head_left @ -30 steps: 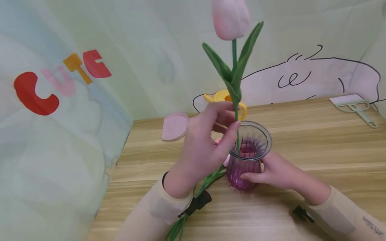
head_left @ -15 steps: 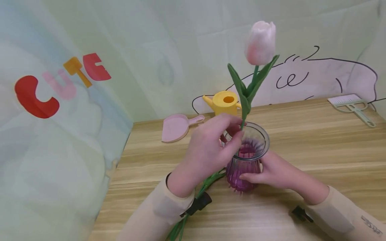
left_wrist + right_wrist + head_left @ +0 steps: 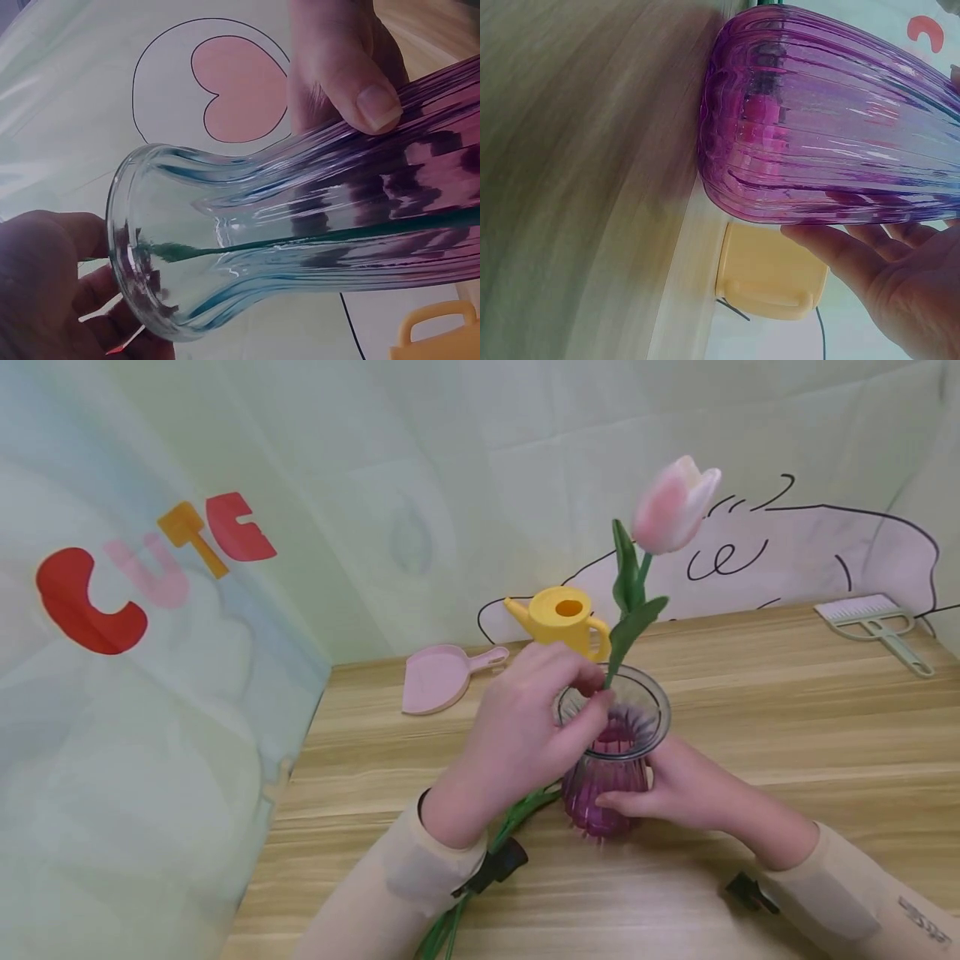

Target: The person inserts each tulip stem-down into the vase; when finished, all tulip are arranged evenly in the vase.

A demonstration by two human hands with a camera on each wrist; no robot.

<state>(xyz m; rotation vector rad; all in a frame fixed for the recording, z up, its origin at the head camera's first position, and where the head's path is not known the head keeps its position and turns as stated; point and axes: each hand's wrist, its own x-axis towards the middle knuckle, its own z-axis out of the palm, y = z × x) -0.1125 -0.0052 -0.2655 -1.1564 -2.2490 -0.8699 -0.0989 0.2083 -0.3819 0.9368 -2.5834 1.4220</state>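
Note:
A pink and white tulip (image 3: pixel 672 508) with green leaves leans to the right above the glass vase (image 3: pixel 606 785), which is clear at the rim and purple toward its base. My left hand (image 3: pixel 525 731) pinches the tulip's stem at the vase mouth. Through the glass in the left wrist view, the green stem (image 3: pixel 300 241) runs down inside the vase. My right hand (image 3: pixel 678 789) grips the vase's side, thumb in front; its other fingers are behind the glass in the head view. More green stems (image 3: pixel 517 814) lie on the table, partly hidden by my left arm.
Behind the vase stands a yellow watering can (image 3: pixel 562 618). A pink dustpan (image 3: pixel 438 678) lies at the back left of the wooden table (image 3: pixel 787 718), and a small pale green brush (image 3: pixel 877 622) at the back right. A printed cloth hangs behind.
My left hand has lowered the tulip, its stem going deeper into the vase. The bloom has shifted down and right, and the leaves have turned. My right hand stays on the vase.

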